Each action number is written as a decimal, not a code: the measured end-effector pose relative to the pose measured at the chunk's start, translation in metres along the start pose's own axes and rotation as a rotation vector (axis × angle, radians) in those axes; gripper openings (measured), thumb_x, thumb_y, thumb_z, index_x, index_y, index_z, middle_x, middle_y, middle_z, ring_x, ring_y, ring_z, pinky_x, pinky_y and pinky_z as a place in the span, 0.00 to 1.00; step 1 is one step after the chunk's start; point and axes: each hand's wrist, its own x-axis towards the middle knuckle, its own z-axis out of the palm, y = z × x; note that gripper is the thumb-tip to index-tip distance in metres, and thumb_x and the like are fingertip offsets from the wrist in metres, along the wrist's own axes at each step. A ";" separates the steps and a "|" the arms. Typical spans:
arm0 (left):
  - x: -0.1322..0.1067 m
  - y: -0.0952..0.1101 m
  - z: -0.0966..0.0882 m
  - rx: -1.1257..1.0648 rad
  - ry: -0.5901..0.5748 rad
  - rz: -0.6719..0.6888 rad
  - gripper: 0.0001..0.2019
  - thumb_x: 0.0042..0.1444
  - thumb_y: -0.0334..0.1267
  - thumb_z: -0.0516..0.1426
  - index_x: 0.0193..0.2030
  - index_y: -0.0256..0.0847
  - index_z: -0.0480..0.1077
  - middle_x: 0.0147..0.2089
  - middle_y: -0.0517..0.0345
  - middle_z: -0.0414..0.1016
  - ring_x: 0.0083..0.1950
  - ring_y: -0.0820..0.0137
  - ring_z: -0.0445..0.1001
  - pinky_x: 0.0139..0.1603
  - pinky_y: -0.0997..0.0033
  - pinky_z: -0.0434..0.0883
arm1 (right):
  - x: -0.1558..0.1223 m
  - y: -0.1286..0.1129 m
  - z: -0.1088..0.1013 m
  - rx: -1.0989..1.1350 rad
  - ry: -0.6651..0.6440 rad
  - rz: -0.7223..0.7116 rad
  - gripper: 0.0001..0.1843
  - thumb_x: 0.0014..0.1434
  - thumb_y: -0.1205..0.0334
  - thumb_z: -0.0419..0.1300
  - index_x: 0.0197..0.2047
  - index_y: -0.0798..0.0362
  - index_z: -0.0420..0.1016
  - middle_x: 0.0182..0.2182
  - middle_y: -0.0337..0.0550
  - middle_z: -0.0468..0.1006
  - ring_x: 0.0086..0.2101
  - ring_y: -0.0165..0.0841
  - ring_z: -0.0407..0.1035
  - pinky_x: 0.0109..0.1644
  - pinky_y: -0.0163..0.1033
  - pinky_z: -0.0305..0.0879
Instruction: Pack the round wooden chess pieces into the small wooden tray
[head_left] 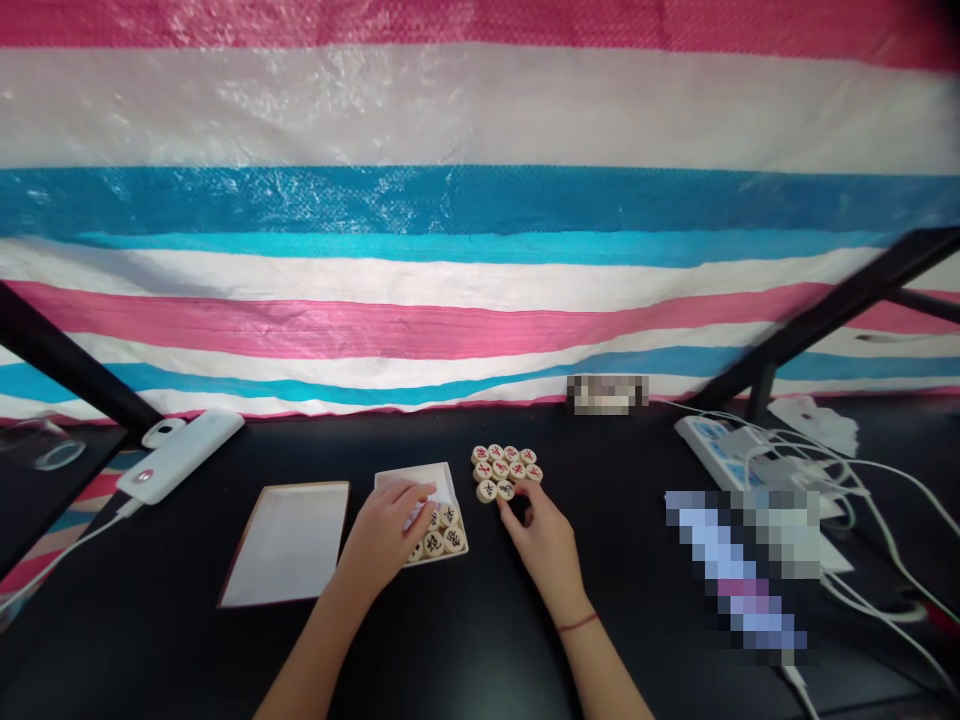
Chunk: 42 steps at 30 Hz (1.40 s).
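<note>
My right hand (546,540) pinches a round Chinese chess piece (506,491) with dark lettering between thumb and forefinger. That piece sits at the near end of a block of pieces (501,469) on the table, beside another dark-lettered one (487,491). Behind these two are rows of red-lettered pieces. My left hand (386,530) reaches over a shallow white box (431,473), its fingers extended and apart above the box. Several dark-lettered pieces (442,538) lie in the box's near right part. The hand hides the box's left side.
An open box lid (289,545) lies inside-up on the black table (450,650), left of the box. At far left are a white power bank (184,457) with a cable and a clear cup (56,445). A power strip (712,450) with tangled cables and a blurred-out object (735,570) are at right.
</note>
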 end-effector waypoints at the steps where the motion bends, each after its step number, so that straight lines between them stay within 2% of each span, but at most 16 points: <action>1: 0.000 0.000 0.000 -0.001 -0.002 -0.002 0.10 0.63 0.37 0.52 0.45 0.43 0.74 0.44 0.53 0.78 0.45 0.64 0.76 0.48 0.61 0.74 | 0.000 0.000 0.000 -0.001 0.005 -0.005 0.17 0.62 0.47 0.51 0.37 0.52 0.69 0.22 0.37 0.70 0.19 0.29 0.61 0.24 0.33 0.56; 10: -0.001 -0.002 0.001 0.062 -0.033 0.004 0.11 0.63 0.37 0.51 0.46 0.43 0.74 0.45 0.53 0.79 0.46 0.62 0.76 0.48 0.60 0.72 | 0.002 0.002 -0.004 0.072 0.037 -0.040 0.12 0.61 0.54 0.53 0.40 0.52 0.70 0.32 0.43 0.75 0.25 0.31 0.66 0.29 0.35 0.62; 13: -0.001 -0.003 0.003 0.120 -0.064 -0.005 0.12 0.63 0.37 0.51 0.47 0.43 0.74 0.46 0.52 0.78 0.47 0.62 0.75 0.49 0.59 0.71 | 0.000 -0.005 -0.009 0.122 0.080 -0.030 0.10 0.61 0.56 0.53 0.40 0.53 0.70 0.31 0.42 0.73 0.27 0.31 0.67 0.31 0.35 0.64; 15: -0.002 -0.002 0.006 0.184 -0.060 -0.012 0.12 0.62 0.38 0.52 0.48 0.43 0.74 0.47 0.51 0.78 0.50 0.59 0.73 0.50 0.57 0.69 | -0.003 -0.012 -0.011 0.180 0.033 -0.056 0.09 0.62 0.58 0.52 0.39 0.53 0.71 0.29 0.40 0.72 0.27 0.31 0.67 0.33 0.34 0.64; 17: -0.004 0.000 0.009 0.255 -0.055 -0.024 0.14 0.60 0.41 0.54 0.50 0.42 0.74 0.49 0.50 0.77 0.52 0.56 0.71 0.50 0.54 0.68 | -0.005 -0.021 -0.011 0.217 -0.091 -0.112 0.10 0.61 0.58 0.54 0.42 0.53 0.72 0.27 0.37 0.71 0.26 0.29 0.67 0.32 0.32 0.63; 20: -0.006 0.004 0.012 0.311 -0.087 -0.044 0.15 0.57 0.45 0.58 0.49 0.43 0.74 0.49 0.49 0.77 0.52 0.53 0.71 0.48 0.53 0.67 | -0.008 -0.030 -0.008 0.186 -0.246 -0.163 0.18 0.58 0.55 0.59 0.50 0.53 0.71 0.25 0.34 0.70 0.24 0.28 0.67 0.29 0.32 0.61; 24: -0.007 0.011 0.011 0.299 -0.141 -0.033 0.14 0.56 0.46 0.58 0.46 0.43 0.75 0.49 0.50 0.77 0.51 0.53 0.71 0.48 0.52 0.66 | -0.009 -0.036 -0.004 0.129 -0.260 -0.160 0.18 0.60 0.54 0.57 0.49 0.54 0.71 0.23 0.34 0.69 0.25 0.30 0.67 0.30 0.33 0.59; 29: -0.010 0.017 0.008 0.337 -0.192 -0.081 0.18 0.55 0.49 0.59 0.47 0.41 0.74 0.51 0.46 0.76 0.54 0.50 0.69 0.49 0.51 0.65 | -0.009 -0.043 -0.004 0.143 -0.316 -0.242 0.17 0.58 0.56 0.58 0.49 0.54 0.71 0.23 0.34 0.70 0.26 0.31 0.66 0.35 0.35 0.59; 32: -0.011 0.016 0.008 0.322 -0.225 -0.078 0.15 0.57 0.46 0.57 0.47 0.42 0.74 0.51 0.47 0.75 0.53 0.53 0.70 0.48 0.53 0.65 | -0.008 -0.046 -0.005 0.151 -0.368 -0.278 0.25 0.52 0.53 0.63 0.52 0.54 0.71 0.25 0.34 0.71 0.27 0.32 0.65 0.36 0.37 0.58; 37: -0.009 0.009 0.011 0.342 -0.237 -0.041 0.12 0.63 0.35 0.48 0.44 0.41 0.73 0.49 0.48 0.76 0.50 0.58 0.71 0.46 0.57 0.66 | -0.005 -0.043 -0.003 0.195 -0.475 -0.311 0.43 0.39 0.47 0.72 0.58 0.52 0.67 0.32 0.40 0.75 0.33 0.37 0.68 0.42 0.41 0.60; 39: -0.008 0.008 0.011 0.361 -0.258 -0.024 0.12 0.63 0.32 0.48 0.44 0.40 0.72 0.48 0.48 0.76 0.51 0.58 0.71 0.45 0.58 0.66 | -0.004 -0.041 0.000 0.210 -0.489 -0.321 0.44 0.40 0.48 0.71 0.59 0.52 0.66 0.37 0.43 0.77 0.36 0.39 0.69 0.45 0.43 0.59; 42: -0.007 0.009 0.009 0.355 -0.288 -0.034 0.11 0.63 0.32 0.48 0.42 0.40 0.72 0.44 0.49 0.76 0.50 0.57 0.72 0.44 0.58 0.66 | -0.003 -0.038 0.004 0.228 -0.502 -0.333 0.37 0.45 0.53 0.69 0.58 0.52 0.67 0.39 0.45 0.78 0.38 0.40 0.70 0.48 0.45 0.59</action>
